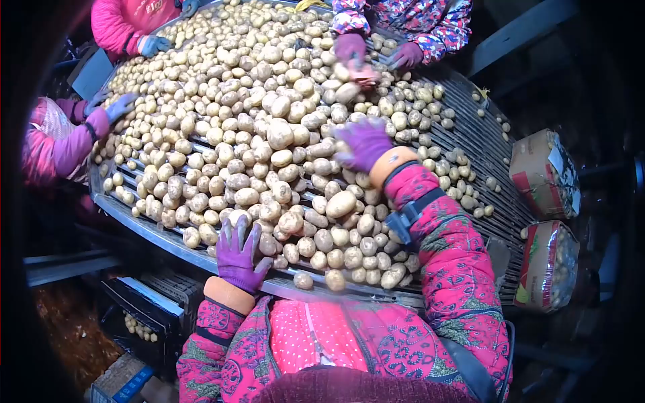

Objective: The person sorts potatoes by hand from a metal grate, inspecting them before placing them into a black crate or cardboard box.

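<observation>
My left hand [240,255], in a purple glove, lies at the near edge of the slatted table, its spread fingers touching potatoes. My right hand [365,144], gloved in purple too, reaches over the middle of the potato pile [269,127], fingers apart and slightly blurred, palm down on or just above the potatoes. Neither hand is seen gripping a potato. Near the front edge lie two loose potatoes, one [335,280] close to my jacket.
Three other people work around the slatted table [470,134]: gloved hands at left [119,107], upper left [154,46] and top [351,50]. Two boxes of potatoes [545,174] [547,266] stand at right. Below left is a dark crate [144,309].
</observation>
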{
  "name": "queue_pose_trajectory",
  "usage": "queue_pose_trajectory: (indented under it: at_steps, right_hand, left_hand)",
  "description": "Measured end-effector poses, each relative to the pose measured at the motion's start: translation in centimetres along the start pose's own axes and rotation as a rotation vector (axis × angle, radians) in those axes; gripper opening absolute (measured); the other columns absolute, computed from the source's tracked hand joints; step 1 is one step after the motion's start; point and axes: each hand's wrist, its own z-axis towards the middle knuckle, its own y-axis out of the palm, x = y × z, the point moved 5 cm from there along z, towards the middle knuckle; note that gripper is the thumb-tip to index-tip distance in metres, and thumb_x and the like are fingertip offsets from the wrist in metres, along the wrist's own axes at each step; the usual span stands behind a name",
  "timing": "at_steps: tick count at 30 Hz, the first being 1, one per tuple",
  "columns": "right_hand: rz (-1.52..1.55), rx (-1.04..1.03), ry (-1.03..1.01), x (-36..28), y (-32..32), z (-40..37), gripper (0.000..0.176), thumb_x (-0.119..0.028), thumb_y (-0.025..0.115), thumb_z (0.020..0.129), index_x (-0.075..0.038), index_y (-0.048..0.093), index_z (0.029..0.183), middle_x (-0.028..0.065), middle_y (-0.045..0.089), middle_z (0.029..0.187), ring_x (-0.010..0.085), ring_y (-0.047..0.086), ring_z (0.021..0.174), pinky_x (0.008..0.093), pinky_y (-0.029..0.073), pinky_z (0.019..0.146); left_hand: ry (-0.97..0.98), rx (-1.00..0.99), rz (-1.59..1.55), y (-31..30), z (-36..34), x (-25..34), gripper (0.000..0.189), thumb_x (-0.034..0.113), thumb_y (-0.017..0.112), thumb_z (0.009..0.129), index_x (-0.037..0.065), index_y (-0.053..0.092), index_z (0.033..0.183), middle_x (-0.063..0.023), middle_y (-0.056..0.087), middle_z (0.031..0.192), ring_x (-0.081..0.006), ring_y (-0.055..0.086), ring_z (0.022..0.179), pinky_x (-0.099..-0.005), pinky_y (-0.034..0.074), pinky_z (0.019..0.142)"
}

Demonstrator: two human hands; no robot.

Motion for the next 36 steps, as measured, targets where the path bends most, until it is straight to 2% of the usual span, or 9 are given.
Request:
queue_pose_trajectory:
  at_steps: [1,5,8,12,17,22,26,33,36]
  right_hand:
    - [-0.025,0.163,0.023,3.6,2.1,-0.6,0.053,-0.054,0.057,0.083,-0.027,0.054,0.129,0.0081,0.059,0.12,0.03,0.051,0.119,0.053,0.038,0.094]
    - [-0.327,0.079,0.259,8.7,1.6,-3.7,0.051,-0.048,0.064,0.081,-0.026,0.056,0.126,0.0067,0.06,0.114,0.0286,0.054,0.114,0.0514,0.04,0.092]
    - [0.223,0.456,-0.043,1.3,-1.7,-1.0,0.044,-0.043,0.061,0.085,-0.021,0.06,0.123,0.0099,0.063,0.108,0.0293,0.063,0.095,0.0443,0.049,0.081]
    - [0.298,0.26,0.001,-10.2,-3.7,5.2,0.051,-0.045,0.064,0.085,-0.021,0.055,0.129,0.0131,0.059,0.115,0.0321,0.061,0.102,0.0482,0.05,0.082]
    - [0.221,0.225,0.024,-12.4,-1.6,7.4,0.048,-0.041,0.069,0.079,-0.022,0.058,0.122,0.0162,0.055,0.115,0.0356,0.061,0.1,0.0496,0.051,0.08]
    - [0.069,0.173,-0.124,-13.4,-0.9,5.6,0.052,-0.029,0.072,0.074,-0.021,0.054,0.123,0.0184,0.054,0.116,0.0373,0.063,0.097,0.0487,0.052,0.08]
    - [0.109,0.032,-0.014,-13.1,-1.3,4.8,0.061,-0.027,0.073,0.074,-0.018,0.047,0.129,0.0188,0.05,0.123,0.0373,0.062,0.101,0.0489,0.052,0.084]
    - [1.222,0.118,-0.193,-13.9,-1.8,0.8,0.064,-0.033,0.077,0.075,-0.009,0.054,0.13,0.0158,0.059,0.122,0.0304,0.056,0.116,0.0402,0.043,0.101]
    - [1.215,0.051,-0.474,-22.5,-5.1,-5.3,0.067,-0.029,0.077,0.079,-0.007,0.05,0.136,0.0147,0.058,0.124,0.0274,0.054,0.12,0.0388,0.042,0.103]
  left_hand:
    - [-0.007,0.011,-0.009,-0.1,0.2,0.0,0.085,0.032,0.078,0.065,0.014,0.045,0.141,-0.0198,0.031,0.152,-0.0481,0.022,0.141,-0.0566,0.023,0.113]
    - [0.005,0.02,-0.013,-0.6,0.7,-0.1,0.085,0.031,0.078,0.064,0.014,0.046,0.14,-0.02,0.033,0.151,-0.0487,0.023,0.14,-0.0572,0.024,0.113]
    - [0.021,0.023,-0.034,-0.3,0.5,0.1,0.084,0.03,0.079,0.064,0.013,0.047,0.14,-0.0201,0.034,0.15,-0.049,0.024,0.14,-0.0574,0.024,0.112]
    - [0.028,0.096,-0.066,-0.6,0.2,-0.3,0.078,0.031,0.077,0.066,0.013,0.05,0.137,-0.0193,0.037,0.148,-0.0484,0.027,0.138,-0.0567,0.028,0.11]
    - [0.001,0.408,-0.299,-2.4,-3.3,-1.8,0.063,0.024,0.074,0.072,0.009,0.055,0.131,-0.0189,0.05,0.138,-0.0398,0.05,0.122,-0.0487,0.04,0.102]
    - [-0.389,0.442,-1.265,-0.3,-6.5,-4.9,0.05,0.013,0.067,0.088,0.002,0.051,0.134,-0.0141,0.057,0.13,-0.022,0.058,0.118,-0.0329,0.047,0.098]
    - [-0.512,0.326,-1.582,-1.5,-7.7,-4.6,0.055,0.023,0.061,0.094,0.0,0.042,0.14,-0.0163,0.055,0.131,-0.0261,0.06,0.115,-0.0356,0.049,0.096]
    - [-0.451,0.152,-2.184,-2.0,-7.9,-3.6,0.066,0.035,0.062,0.093,0.011,0.034,0.147,-0.0141,0.05,0.138,-0.0316,0.059,0.116,-0.0436,0.049,0.098]
    - [-0.358,0.08,-2.3,-1.2,-6.1,-2.0,0.072,0.036,0.064,0.091,0.019,0.027,0.151,-0.0127,0.037,0.149,-0.0321,0.051,0.126,-0.0471,0.05,0.096]
